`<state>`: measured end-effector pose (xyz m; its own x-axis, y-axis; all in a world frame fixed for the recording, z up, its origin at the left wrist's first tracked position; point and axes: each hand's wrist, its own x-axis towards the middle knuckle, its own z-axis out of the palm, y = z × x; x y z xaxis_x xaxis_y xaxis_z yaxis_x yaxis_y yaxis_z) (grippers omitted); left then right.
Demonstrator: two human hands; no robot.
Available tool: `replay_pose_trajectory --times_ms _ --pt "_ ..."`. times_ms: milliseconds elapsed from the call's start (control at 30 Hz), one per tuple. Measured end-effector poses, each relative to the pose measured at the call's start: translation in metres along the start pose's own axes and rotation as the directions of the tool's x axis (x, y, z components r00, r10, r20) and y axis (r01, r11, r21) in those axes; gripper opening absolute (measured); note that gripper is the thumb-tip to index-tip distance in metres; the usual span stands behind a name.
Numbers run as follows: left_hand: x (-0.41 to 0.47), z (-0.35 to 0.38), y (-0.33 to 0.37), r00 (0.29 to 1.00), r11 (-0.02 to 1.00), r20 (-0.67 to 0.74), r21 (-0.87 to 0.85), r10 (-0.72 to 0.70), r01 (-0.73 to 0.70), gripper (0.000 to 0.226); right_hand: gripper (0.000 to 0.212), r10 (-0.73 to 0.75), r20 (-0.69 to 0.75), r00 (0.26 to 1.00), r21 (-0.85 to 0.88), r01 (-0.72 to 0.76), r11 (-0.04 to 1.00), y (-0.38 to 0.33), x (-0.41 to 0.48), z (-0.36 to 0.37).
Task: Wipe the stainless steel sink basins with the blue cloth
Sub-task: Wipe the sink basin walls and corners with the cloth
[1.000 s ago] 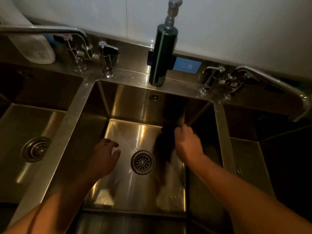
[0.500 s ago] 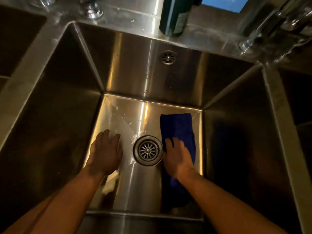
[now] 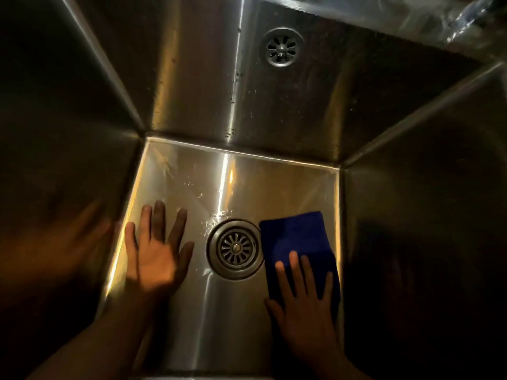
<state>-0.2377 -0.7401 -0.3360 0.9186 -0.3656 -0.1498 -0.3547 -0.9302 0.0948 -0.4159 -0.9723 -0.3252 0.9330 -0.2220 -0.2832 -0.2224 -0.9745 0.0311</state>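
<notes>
Beside drain (image 3: 235, 249), R hand (image 3: 304, 305) flat on blue cloth (image 3: 296, 237), near edge hidden

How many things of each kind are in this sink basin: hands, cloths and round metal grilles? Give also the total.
Hands: 2, the left hand and the right hand
Blue cloth: 1
Round grilles: 2, the floor drain and the overflow grille on the back wall
Total: 5

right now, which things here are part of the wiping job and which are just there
In the job: folded blue cloth; right hand pressing flat on it; stainless steel sink basin.
Just there: left hand, spread open, holding nothing; round metal floor drain; round overflow grille on the back wall.
</notes>
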Motion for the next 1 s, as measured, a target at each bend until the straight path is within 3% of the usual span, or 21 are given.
replay_pose_trajectory --times_ms 100,300,500,633,1000 --pt "0.000 -0.001 0.001 1.000 1.000 -0.007 0.012 -0.014 0.014 0.064 0.068 0.012 0.040 0.999 -0.008 -0.011 1.000 0.003 -0.006 0.003" --pt "-0.001 0.001 0.001 0.996 1.000 -0.093 -0.004 0.008 -0.009 0.062 0.066 0.046 -0.016 0.999 0.066 -0.045 0.997 0.002 0.010 -0.006" --pt "-0.002 0.003 0.000 0.984 0.999 -0.172 0.017 0.041 -0.039 0.060 0.064 0.241 -0.118 0.963 0.061 -0.235 0.970 0.027 0.107 -0.030" --pt "0.000 0.004 0.000 0.985 0.999 -0.172 -0.002 0.036 -0.037 0.060 0.064 0.216 -0.074 0.973 0.032 -0.215 0.976 0.051 0.164 -0.044" --pt "0.001 0.006 -0.003 0.975 0.998 -0.213 0.006 0.066 -0.067 0.058 0.067 0.270 -0.074 0.960 0.044 -0.268 0.963 0.033 0.168 -0.043"
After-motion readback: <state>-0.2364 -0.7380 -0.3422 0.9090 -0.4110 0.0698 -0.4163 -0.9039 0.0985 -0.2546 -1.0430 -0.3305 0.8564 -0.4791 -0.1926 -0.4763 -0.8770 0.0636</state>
